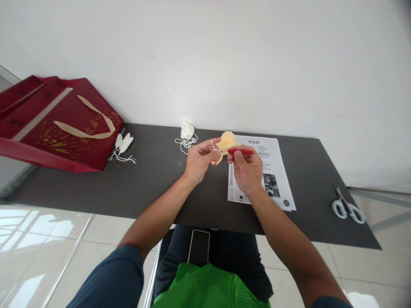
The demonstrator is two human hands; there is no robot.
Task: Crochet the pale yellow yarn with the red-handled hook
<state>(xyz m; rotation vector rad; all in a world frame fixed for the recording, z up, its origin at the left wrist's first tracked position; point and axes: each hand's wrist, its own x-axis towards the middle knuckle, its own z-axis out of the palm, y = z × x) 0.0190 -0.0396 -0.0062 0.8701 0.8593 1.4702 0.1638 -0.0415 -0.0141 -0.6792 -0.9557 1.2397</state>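
Over the middle of the dark table, my right hand (247,171) is closed around the red handle of a crochet hook (242,151). Its thin metal shaft points left toward my other hand. My left hand (199,159) pinches a small orange-and-white crocheted piece (217,160), with a strand of yarn looped over the index finger. Just behind the hands sits a pale yellow ball of yarn (227,139), partly covered by the fingers and the hook. Exactly where the hook tip meets the piece is too small to make out.
Printed sheets (280,171) lie under and beside my right hand. White yarn (186,129) is near the wall. A red gift bag (70,132) and white crocheted pieces (124,143) are at left. Scissors (346,206) rest at the right edge. A phone (199,247) lies on my lap.
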